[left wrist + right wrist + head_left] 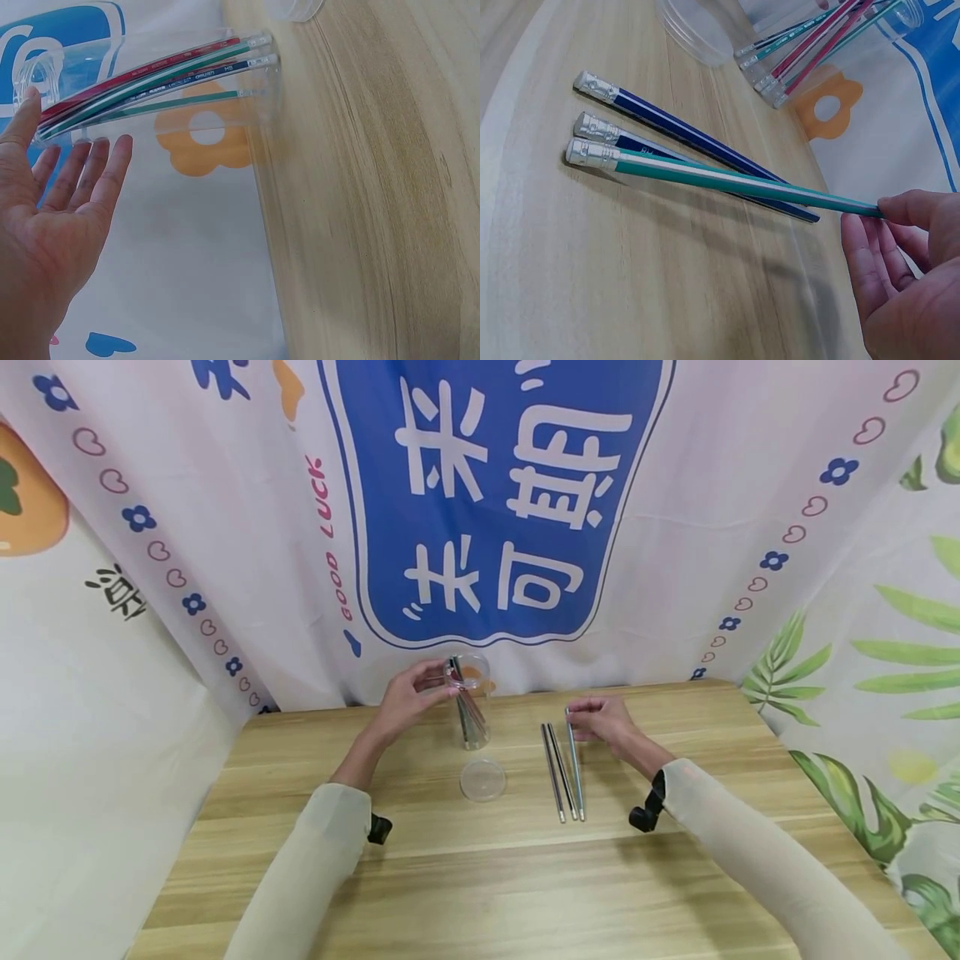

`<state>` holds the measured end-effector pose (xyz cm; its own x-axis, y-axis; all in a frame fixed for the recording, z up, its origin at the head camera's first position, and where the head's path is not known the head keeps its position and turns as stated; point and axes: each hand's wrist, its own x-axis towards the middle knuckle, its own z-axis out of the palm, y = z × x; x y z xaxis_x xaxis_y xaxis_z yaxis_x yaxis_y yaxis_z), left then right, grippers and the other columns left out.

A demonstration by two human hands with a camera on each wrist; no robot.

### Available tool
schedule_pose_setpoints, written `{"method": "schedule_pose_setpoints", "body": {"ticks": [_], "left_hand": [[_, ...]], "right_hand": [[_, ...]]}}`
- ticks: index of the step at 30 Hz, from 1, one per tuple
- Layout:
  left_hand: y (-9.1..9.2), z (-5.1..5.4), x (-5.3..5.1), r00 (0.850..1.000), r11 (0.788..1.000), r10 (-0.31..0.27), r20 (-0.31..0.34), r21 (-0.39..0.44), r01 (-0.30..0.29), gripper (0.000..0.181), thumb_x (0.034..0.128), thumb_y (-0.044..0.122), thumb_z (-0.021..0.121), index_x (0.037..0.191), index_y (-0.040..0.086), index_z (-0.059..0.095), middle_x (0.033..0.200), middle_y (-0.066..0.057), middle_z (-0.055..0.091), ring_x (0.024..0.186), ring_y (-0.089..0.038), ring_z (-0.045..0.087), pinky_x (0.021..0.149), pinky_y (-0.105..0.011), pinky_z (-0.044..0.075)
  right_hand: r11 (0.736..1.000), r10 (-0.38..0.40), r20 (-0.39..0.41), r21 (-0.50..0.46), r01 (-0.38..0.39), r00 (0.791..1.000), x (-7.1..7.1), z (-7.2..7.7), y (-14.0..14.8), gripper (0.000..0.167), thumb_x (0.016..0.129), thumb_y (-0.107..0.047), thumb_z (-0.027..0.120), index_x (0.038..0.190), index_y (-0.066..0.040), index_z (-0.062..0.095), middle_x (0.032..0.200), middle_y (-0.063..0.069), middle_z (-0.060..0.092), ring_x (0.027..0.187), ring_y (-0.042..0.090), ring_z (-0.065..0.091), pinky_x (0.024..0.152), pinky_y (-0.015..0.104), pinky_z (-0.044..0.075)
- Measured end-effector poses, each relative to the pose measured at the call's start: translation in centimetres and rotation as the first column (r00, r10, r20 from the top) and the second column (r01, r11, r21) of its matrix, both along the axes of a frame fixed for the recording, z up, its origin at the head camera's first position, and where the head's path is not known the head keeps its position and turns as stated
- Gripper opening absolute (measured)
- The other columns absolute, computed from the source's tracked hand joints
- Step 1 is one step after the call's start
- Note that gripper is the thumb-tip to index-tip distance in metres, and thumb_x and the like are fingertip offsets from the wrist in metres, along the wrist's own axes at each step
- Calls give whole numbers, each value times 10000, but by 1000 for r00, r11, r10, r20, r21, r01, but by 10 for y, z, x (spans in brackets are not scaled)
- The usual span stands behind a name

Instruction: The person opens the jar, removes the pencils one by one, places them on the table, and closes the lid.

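Note:
A clear cylindrical jar [483, 714] stands near the table's back edge with several red, green and blue pencils [180, 75] leaning inside. The left hand [408, 697] is at the jar's upper rim, thumb and fingers against its side. With thumb and fingertips, the right hand [603, 722] pinches the far end of a green pencil [727, 178]; its silver eraser end is low beside two dark blue pencils [697, 135] on the table. In the right wrist view the right hand [915, 262] is at the lower right.
A round clear lid [483, 780] lies on the wooden table [487, 877] in front of the jar. Behind the table hangs a printed cloth [660, 610], close to the jar, and leaf-patterned cloth [885, 710] is at the right.

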<state>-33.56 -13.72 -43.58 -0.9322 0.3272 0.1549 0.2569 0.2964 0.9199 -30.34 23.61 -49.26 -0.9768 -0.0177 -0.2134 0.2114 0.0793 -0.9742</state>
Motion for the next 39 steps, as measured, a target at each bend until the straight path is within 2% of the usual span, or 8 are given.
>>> {"method": "schedule_pose_setpoints", "body": {"ticks": [4, 11, 18, 24, 32, 39], "left_hand": [[0, 1, 1, 1000, 1000, 2, 1, -4, -2, 645, 953, 258, 827, 1515, 87, 559, 1443, -151, 642, 1359, -339, 602, 1134, -477, 517], [1, 1, 2, 1000, 1000, 0, 8, 7, 0, 656, 957, 235, 822, 1528, 74, 544, 1451, -169, 635, 1364, -348, 597, 1144, -488, 507], [1, 2, 3, 1000, 1000, -3, 11, 12, 3, 663, 957, 247, 821, 1535, 85, 540, 1460, -164, 630, 1371, -345, 592, 1143, -493, 507], [0, 2, 4, 1000, 1000, 2, -5, 0, -2, 651, 956, 262, 823, 1523, 89, 553, 1448, -150, 640, 1360, -336, 603, 1134, -487, 516], [0, -1, 2, 1000, 1000, 10, -18, -10, -10, 655, 955, 295, 824, 1521, 102, 556, 1439, -125, 648, 1352, -323, 608, 1129, -474, 523], [-1, -1, 2, 1000, 1000, 6, -14, -11, -7, 652, 957, 308, 821, 1519, 109, 559, 1439, -117, 647, 1350, -316, 609, 1122, -474, 529]], "right_hand": [[1000, -3, 1, 17, 2, 1000, -3, -6, -1, 330, 959, 44, 729, 1274, 113, 658, 1212, 298, 710, 822, 163, 761, 873, 413, 650], [998, -18, 16, 52, 17, 1000, -8, -13, -5, 298, 952, 38, 739, 1242, 78, 683, 1233, 292, 706, 932, 248, 768, 847, 372, 661], [995, -42, 18, 89, 41, 999, -9, -17, -9, 283, 947, 33, 749, 1221, 76, 696, 1136, 228, 752, 848, 188, 754, 801, 336, 665], [991, -57, -4, 124, 57, 998, -10, -22, -13, 252, 929, 43, 766, 1173, 85, 719, 1074, 201, 769, 807, 167, 753, 752, 318, 666], [980, -54, -32, 190, 59, 998, -9, -26, -17, 211, 923, 40, 774, 1128, 70, 738, 1093, 227, 765, 826, 173, 759, 750, 296, 662], [957, -27, -86, 287, 51, 996, -7, -28, -20, 178, 918, 9, 791, 1088, 45, 755, 1030, 191, 779, 786, 152, 752, 720, 275, 658]]}}
